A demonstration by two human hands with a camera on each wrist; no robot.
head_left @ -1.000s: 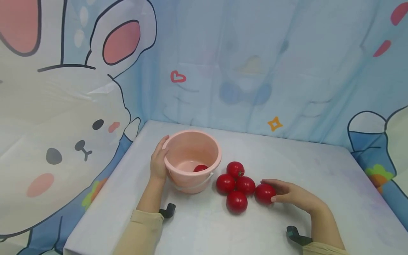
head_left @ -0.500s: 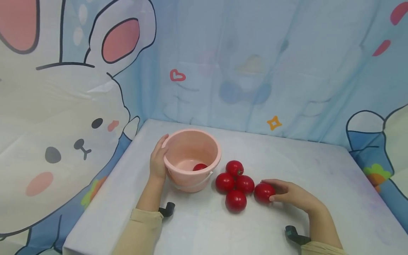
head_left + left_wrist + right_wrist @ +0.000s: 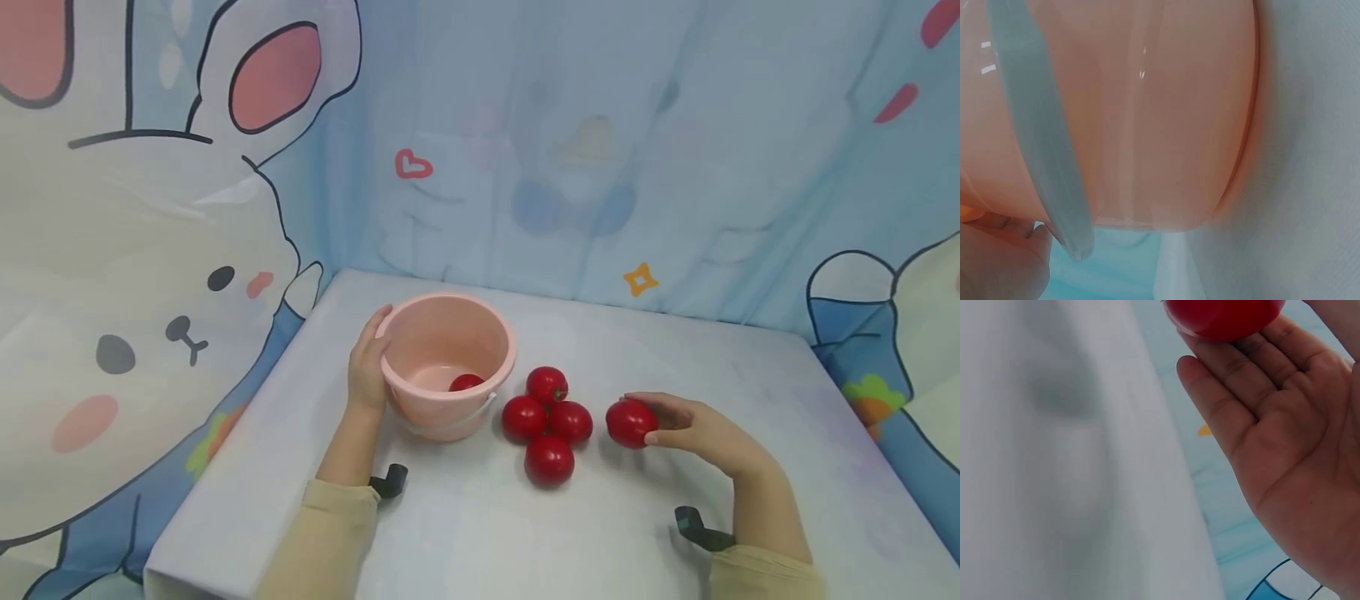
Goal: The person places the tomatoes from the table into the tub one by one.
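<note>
A pink bucket (image 3: 420,408) stands on the table (image 3: 465,533) with one red tomato (image 3: 467,382) inside. My left hand (image 3: 366,371) cups its left wall, fingertips up at the rim. In the left wrist view the bucket wall (image 3: 1160,112) and its pale handle (image 3: 1041,144) fill the frame, with my left hand (image 3: 997,256) at the lower edge. Several red tomatoes (image 3: 549,460) lie clustered just right of the bucket. My right hand (image 3: 675,425) pinches another tomato (image 3: 630,422) slightly above the table, right of the cluster. The right wrist view shows this tomato (image 3: 1222,315) at the fingertips of my right hand (image 3: 1279,425).
Cartoon-printed fabric walls (image 3: 570,167) close the table at the back and on both sides. The table's front edge runs near the bottom left of the head view. Bare tabletop lies right of and behind the tomatoes.
My right hand has lifted its tomato off the table and slightly away from the cluster. The left hand and bucket stay as they were.
</note>
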